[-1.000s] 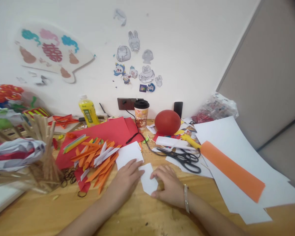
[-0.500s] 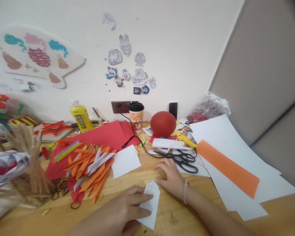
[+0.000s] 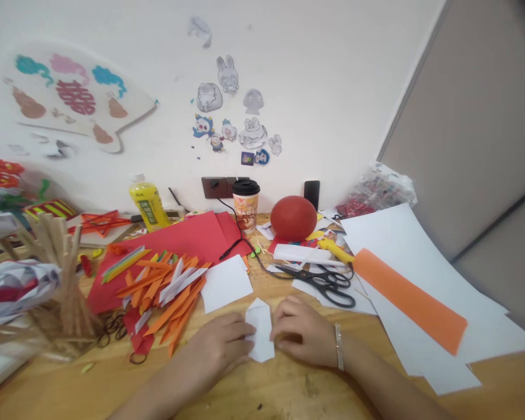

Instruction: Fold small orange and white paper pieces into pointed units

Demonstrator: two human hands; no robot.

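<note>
A small white folded paper (image 3: 259,331) lies on the wooden table in front of me, with slanted corners at its far end. My left hand (image 3: 221,347) has its fingertips closed on the paper's left edge. On the opposite side, my right hand (image 3: 304,331), with a bracelet at the wrist, is curled with thumb and fingertips at the right edge. Just beyond the hands is a white paper sheet (image 3: 226,283). Black scissors (image 3: 324,283) rest behind my right hand.
Left of my hands lies a pile of folded orange strips (image 3: 170,297) on red paper (image 3: 192,233). A lidded cup (image 3: 245,210), a yellow bottle (image 3: 149,204) and a red balloon (image 3: 293,219) stand behind. At right, an orange strip (image 3: 413,300) lies on large white sheets (image 3: 389,233).
The folded paper has moved away from me, turned more upright, and looks shorter, its near corners now slanted. My right hand has gone from spread at its top to curled at its right edge.
</note>
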